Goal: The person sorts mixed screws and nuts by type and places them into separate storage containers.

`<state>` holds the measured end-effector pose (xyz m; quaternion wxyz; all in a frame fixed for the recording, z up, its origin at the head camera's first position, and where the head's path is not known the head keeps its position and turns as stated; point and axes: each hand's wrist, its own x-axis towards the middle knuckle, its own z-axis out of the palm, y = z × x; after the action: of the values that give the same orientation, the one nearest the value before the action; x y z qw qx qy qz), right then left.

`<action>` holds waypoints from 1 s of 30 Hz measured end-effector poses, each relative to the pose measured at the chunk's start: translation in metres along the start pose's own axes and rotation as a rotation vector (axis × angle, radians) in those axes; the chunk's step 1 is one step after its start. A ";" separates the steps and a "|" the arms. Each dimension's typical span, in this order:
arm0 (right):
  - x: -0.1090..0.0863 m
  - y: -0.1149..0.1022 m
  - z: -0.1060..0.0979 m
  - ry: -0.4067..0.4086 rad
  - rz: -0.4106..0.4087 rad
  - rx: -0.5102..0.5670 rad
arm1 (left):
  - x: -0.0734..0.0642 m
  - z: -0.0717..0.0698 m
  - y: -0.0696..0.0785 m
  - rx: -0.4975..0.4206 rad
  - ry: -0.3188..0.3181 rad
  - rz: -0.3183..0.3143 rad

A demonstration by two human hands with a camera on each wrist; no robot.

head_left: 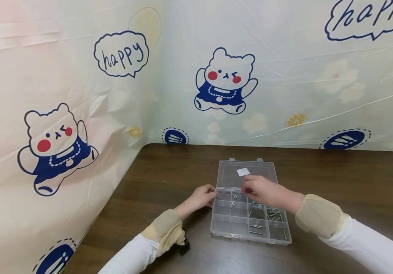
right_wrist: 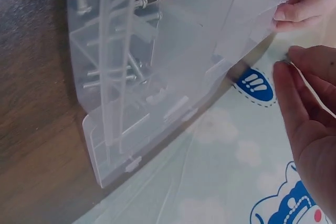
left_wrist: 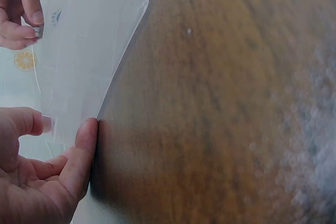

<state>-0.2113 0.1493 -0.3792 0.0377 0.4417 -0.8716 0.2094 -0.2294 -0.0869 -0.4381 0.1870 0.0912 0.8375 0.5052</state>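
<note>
A clear plastic compartment box (head_left: 221,227) lies on the table with its lid (head_left: 227,173) swung back. My left hand (head_left: 203,196) grips the box's left side wall; in the left wrist view its thumb and fingers pinch the wall's edge. Above the far compartments, my right hand (head_left: 263,188) pinches a small silvery nut (left_wrist: 39,31) between thumb and fingertips. Two nuts (head_left: 235,196) show in a left-middle column of the box. Screws (head_left: 274,216) lie in the right-hand compartments, and several more screws (right_wrist: 137,69) appear through the plastic in the right wrist view.
A white paper label (head_left: 243,172) lies on the lid. The dark wooden table (head_left: 169,167) runs back to a printed cloth (head_left: 285,95) that hangs behind and along the left. A black object (head_left: 184,246) is under the left wrist.
</note>
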 end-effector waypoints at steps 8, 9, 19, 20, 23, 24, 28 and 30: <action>-0.005 -0.001 -0.008 -0.010 0.023 -0.029 | 0.000 0.000 0.000 -0.008 -0.006 0.001; -0.006 -0.001 -0.009 -0.005 0.021 -0.031 | 0.000 0.000 0.000 -0.006 -0.005 -0.001; -0.021 0.001 -0.021 -0.076 0.069 -0.046 | -0.001 0.000 0.003 -0.010 -0.006 0.002; -0.023 0.001 -0.023 -0.084 0.078 -0.050 | -0.001 0.000 0.002 -0.010 -0.005 0.001; -0.030 0.002 -0.029 -0.105 0.101 -0.047 | -0.001 0.000 0.002 -0.012 -0.005 0.004; -0.032 0.003 -0.031 -0.110 0.109 -0.045 | -0.001 0.000 0.002 -0.011 -0.005 0.005; -0.041 0.006 -0.037 -0.122 0.144 -0.041 | 0.000 0.000 0.002 0.002 -0.003 0.002; -0.047 0.008 -0.038 -0.123 0.160 -0.046 | 0.000 0.000 0.002 0.012 -0.002 0.001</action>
<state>-0.1941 0.2040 -0.3591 -0.0225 0.3819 -0.9092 0.1644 -0.2296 -0.0860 -0.4367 0.1869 0.0931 0.8403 0.5002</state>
